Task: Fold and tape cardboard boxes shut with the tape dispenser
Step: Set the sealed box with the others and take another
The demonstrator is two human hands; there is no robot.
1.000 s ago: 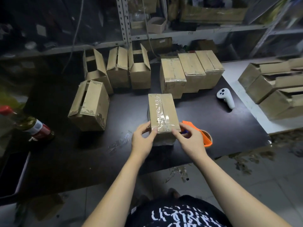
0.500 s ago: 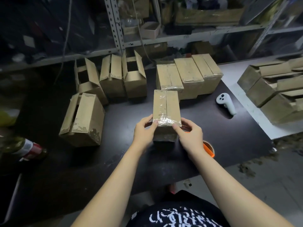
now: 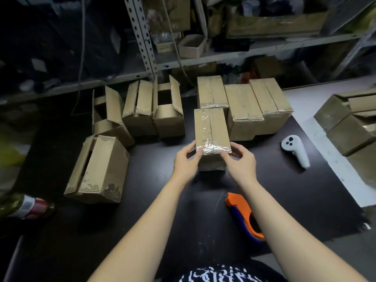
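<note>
**A:** What is over on your left?

**B:** At eight o'clock from my hands, a bottle (image 3: 26,206) with a red and white label sits at the edge of the dark table (image 3: 162,200). At nine o'clock a tipped box (image 3: 97,169) lies with its flaps loose. At ten to eleven o'clock three open boxes (image 3: 138,110) stand in a row with their flaps up.

**A:** And your hands?

**B:** My left hand (image 3: 186,162) grips the near left corner of the taped box (image 3: 211,129). The thumb lies on top over the tape and the fingers curl round the side. My right hand (image 3: 240,163) grips the near right corner, with its thumb on the top edge. The box is in the middle of the table with its top flaps closed. Clear tape runs along the seam and wrinkles over the near edge. I can't tell whether its bottom touches the table.

**A:** What is beyond it?

**B:** From twelve to one o'clock, three sealed boxes (image 3: 244,106) stand side by side. The far end of my box is just beside the leftmost one.

**A:** Where is the tape dispenser?

**B:** The orange and blue tape dispenser (image 3: 242,212) lies on the table at five o'clock from the taped box. It is beside my right forearm and apart from both hands. At three o'clock a white controller (image 3: 295,150) lies on the table. Further right, more boxes (image 3: 345,123) sit on a white surface (image 3: 317,139).
</note>
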